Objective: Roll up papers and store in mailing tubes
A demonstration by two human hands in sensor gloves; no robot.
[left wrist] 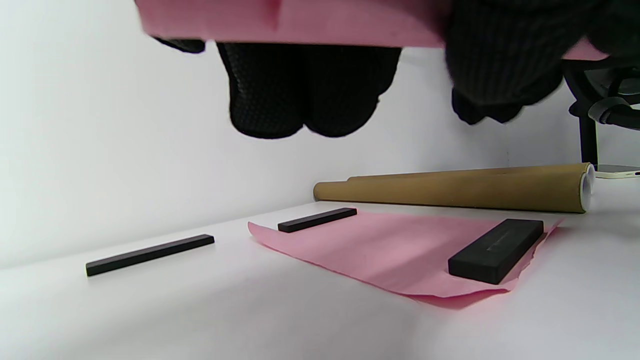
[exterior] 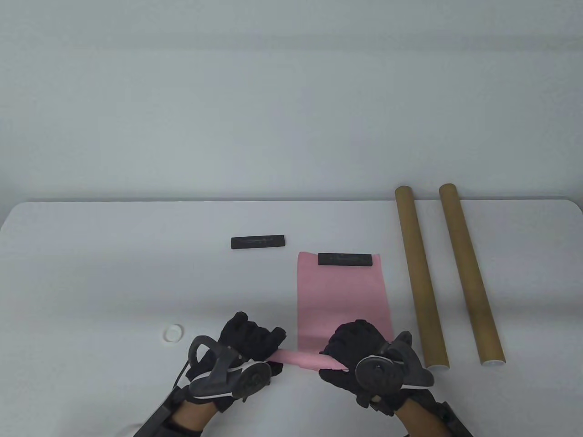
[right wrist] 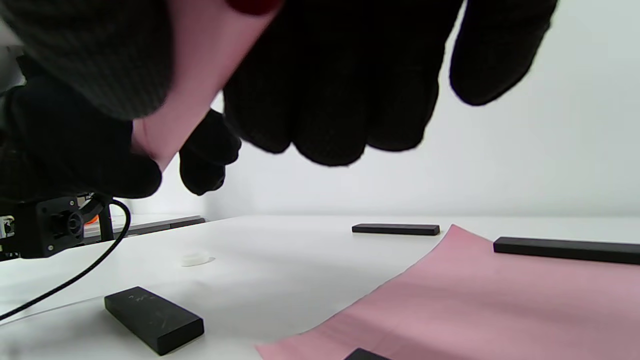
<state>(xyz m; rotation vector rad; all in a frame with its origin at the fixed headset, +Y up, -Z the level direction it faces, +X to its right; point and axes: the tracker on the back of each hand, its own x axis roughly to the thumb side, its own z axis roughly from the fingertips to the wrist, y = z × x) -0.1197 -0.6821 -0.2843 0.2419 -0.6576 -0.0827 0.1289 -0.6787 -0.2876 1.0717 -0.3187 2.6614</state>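
Above the table's front edge both hands hold a rolled pink paper (exterior: 300, 358) between them. My left hand (exterior: 250, 339) grips its left end and my right hand (exterior: 353, 346) grips its right end, fingers curled over the roll. The left wrist view has the roll (left wrist: 300, 22) along its top edge, with the fingers (left wrist: 300, 95) of that hand hanging below it. A second pink sheet (exterior: 341, 296) lies flat behind the hands, a black weight bar (exterior: 345, 259) on its far end. Two brown mailing tubes (exterior: 416, 273) (exterior: 469, 273) lie side by side at the right.
Left of the sheet lies another black bar (exterior: 258, 241). A small white cap (exterior: 173, 332) sits on the table near my left hand. In the right wrist view a short black block (right wrist: 155, 320) lies close by, and a cable (right wrist: 75, 275) runs at the left.
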